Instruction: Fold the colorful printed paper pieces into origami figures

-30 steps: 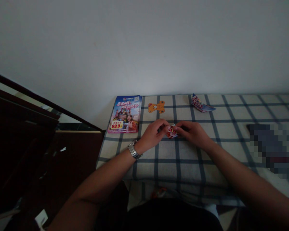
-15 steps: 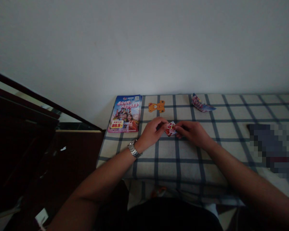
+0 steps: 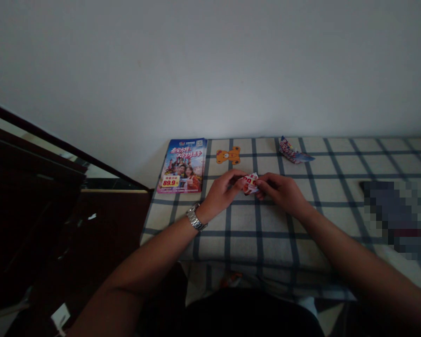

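Observation:
A small folded piece of printed paper (image 3: 250,183), red and white with part of a number on it, is pinched between my two hands above the checked cloth. My left hand (image 3: 228,187), with a metal watch (image 3: 195,217) at the wrist, grips its left side. The thumb and fingers of my right hand (image 3: 279,189) close on its right side. Just beyond my left hand lies a flat orange bear cutout (image 3: 228,155). Farther back to the right rests a folded blue and pink paper shape (image 3: 293,152).
A stack of colourful flyers (image 3: 182,166) lies at the table's back left corner. The checked tablecloth (image 3: 210,243) covers the table, which stands against a white wall (image 3: 231,70). On the right lies a dark pixelated object (image 3: 389,206). Dark wooden furniture (image 3: 28,187) stands at left.
The folded paper has turned slightly between my fingers and now shows a different part of its print. My fingers have shifted a little on it; everything else stays put.

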Available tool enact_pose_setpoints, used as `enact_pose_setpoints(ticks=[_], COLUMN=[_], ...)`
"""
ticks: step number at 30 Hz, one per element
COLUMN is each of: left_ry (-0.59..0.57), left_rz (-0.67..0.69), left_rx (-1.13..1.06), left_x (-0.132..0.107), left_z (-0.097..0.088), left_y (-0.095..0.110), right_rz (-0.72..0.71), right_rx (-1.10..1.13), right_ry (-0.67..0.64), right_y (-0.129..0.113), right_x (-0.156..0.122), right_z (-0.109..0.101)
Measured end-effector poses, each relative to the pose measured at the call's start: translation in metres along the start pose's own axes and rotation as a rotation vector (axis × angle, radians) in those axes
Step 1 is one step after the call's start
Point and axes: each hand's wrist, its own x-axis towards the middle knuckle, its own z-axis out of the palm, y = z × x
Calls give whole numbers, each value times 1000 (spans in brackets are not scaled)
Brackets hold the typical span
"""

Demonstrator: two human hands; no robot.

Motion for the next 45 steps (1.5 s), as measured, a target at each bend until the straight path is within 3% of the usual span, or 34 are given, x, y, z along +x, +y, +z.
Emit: enact_pose_setpoints(ticks=[6,12,17,26,31,45], left_ry=[-35,53,57,-10,-91,-26], left_rz=[-90,-68,-66,-65,-43,-4], left_rx=[-113,-83,-24,49,103,99], left_x=[0,2,2,0,-1,-1], left_z=[2,1,-1,0,3,3], left_y=[1,-1,1,6,6,5], right_rz=[19,1,-3,-36,-79,-86], right_rx=[69,46,-75,48,-55,-69], right_ry=[52,-38,-69,-8,6,-2], right_y=[3,7,7,2,3,-2], right_x=[1,1,0,-1,0,-1], right_z=[1,3,4,5,5,4])
